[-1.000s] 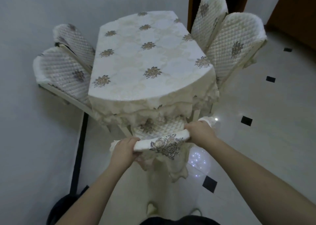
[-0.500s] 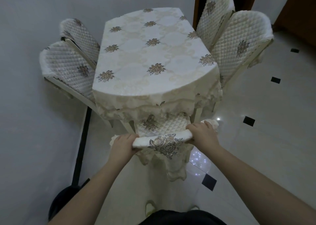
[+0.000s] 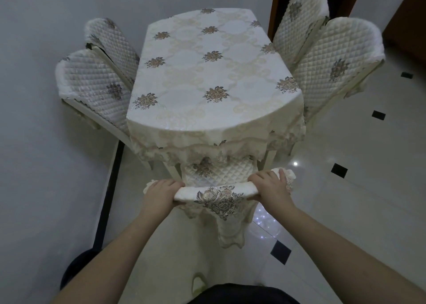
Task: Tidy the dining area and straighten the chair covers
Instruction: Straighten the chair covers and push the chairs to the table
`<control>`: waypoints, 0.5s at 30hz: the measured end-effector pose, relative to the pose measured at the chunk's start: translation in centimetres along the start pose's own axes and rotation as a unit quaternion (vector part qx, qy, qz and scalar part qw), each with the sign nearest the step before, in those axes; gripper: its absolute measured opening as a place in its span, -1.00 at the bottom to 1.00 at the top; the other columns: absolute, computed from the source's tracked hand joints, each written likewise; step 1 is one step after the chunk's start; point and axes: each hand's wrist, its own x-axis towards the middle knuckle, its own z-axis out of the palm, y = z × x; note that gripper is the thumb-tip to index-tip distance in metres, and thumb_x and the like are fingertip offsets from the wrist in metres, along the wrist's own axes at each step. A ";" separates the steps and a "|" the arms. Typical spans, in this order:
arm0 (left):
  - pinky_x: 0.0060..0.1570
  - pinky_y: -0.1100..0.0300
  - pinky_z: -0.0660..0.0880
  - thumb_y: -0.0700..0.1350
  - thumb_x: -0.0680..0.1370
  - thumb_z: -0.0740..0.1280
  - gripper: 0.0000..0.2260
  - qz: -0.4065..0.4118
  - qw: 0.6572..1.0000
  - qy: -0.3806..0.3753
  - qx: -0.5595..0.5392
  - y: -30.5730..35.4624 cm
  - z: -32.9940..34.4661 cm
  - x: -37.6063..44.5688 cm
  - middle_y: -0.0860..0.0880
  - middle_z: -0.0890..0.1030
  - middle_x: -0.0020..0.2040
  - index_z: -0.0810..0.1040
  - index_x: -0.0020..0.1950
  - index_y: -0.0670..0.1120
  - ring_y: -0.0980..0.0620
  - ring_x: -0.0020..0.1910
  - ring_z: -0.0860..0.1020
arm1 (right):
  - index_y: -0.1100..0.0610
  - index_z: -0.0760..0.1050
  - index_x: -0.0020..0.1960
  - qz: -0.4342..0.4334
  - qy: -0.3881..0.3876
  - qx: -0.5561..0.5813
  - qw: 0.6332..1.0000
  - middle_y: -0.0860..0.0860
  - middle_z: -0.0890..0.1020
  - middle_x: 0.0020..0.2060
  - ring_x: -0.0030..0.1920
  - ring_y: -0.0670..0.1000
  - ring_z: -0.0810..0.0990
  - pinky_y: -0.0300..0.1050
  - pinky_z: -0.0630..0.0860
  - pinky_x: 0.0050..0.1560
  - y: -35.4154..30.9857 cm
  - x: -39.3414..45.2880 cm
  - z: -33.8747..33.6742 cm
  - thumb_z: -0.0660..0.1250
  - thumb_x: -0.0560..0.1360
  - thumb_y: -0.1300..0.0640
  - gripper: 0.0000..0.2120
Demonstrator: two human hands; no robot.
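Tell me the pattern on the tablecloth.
Cream tablecloth with scattered brown-grey flower bouquets and a faint lattice; head view.

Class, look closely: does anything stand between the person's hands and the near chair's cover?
Nothing visible does. The left hand and right hand already grip the covered top rail of the near chair, one at each end.

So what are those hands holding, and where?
Both hands, left and right, grip the near chair's cover along the top of the backrest, one at each end.
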 end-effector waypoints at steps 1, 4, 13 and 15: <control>-0.24 0.11 0.45 0.04 0.13 0.64 -0.58 -0.001 1.000 0.000 0.004 0.1 0.0 0.0 0.05 0.60 -0.22 0.60 -0.10 0.06 -0.06 -0.23 0.59 | -0.01 0.52 0.12 -0.003 -0.004 -0.001 1.000 -0.05 0.56 0.10 0.22 0.09 0.44 0.33 0.01 0.38 0.1 0.1 -0.1 0.50 0.31 -0.10 -0.57; -0.24 0.09 0.44 0.05 0.17 0.62 -0.60 -0.006 1.000 0.010 0.013 0.5 0.1 -0.1 0.05 0.59 -0.21 0.57 -0.10 0.05 -0.06 -0.23 0.58 | -0.02 0.50 0.16 -0.003 -0.030 -0.003 1.000 -0.06 0.54 0.12 0.25 0.08 0.41 0.30 -0.01 0.41 0.2 0.4 -0.8 0.47 0.33 -0.14 -0.55; -0.26 0.09 0.44 -0.01 0.15 0.63 -0.60 -0.031 0.999 0.000 0.007 1.7 0.4 -0.2 0.03 0.58 -0.23 0.54 -0.13 0.01 -0.09 -0.25 0.56 | -0.05 0.46 0.20 -0.023 -0.066 -0.016 0.997 -0.06 0.51 0.13 0.23 0.05 0.40 0.24 -0.01 0.42 1.1 0.9 -1.9 0.45 0.37 -0.11 -0.55; -0.25 0.09 0.41 0.01 0.19 0.61 -0.62 -0.036 0.999 0.000 0.006 2.0 0.5 -0.2 0.03 0.57 -0.22 0.53 -0.12 0.01 -0.08 -0.22 0.55 | -0.06 0.45 0.20 -0.017 -0.062 -0.018 0.998 -0.06 0.51 0.13 0.23 0.05 0.40 0.23 -0.02 0.42 1.3 1.0 -2.0 0.46 0.37 -0.10 -0.55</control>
